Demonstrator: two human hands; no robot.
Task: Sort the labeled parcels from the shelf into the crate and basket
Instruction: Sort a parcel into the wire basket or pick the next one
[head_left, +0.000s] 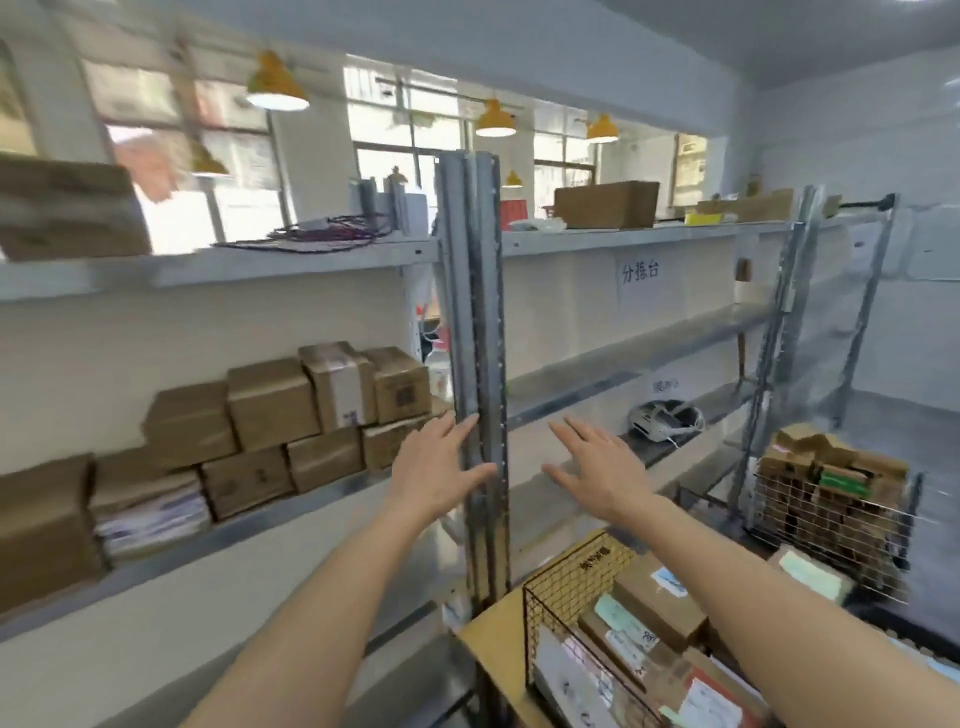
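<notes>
Brown cardboard parcels (291, 415) are stacked in two rows on the left shelf (291, 512), some with white labels. My left hand (439, 467) is raised in front of the steel shelf post, fingers straight, holding nothing, just right of the stack. My right hand (597, 470) is raised beside it with fingers spread, also holding nothing. A black wire basket (566, 587) at the lower right holds several labeled parcels. A silver wire crate (831, 525) at the right is heaped with parcels.
The steel upright post (480, 364) stands between the hands. A white handheld device (665, 421) lies on the right shelf. More boxes (605, 205) and cables (311, 236) sit on the top shelf. A paper sign (640, 273) hangs on the back panel.
</notes>
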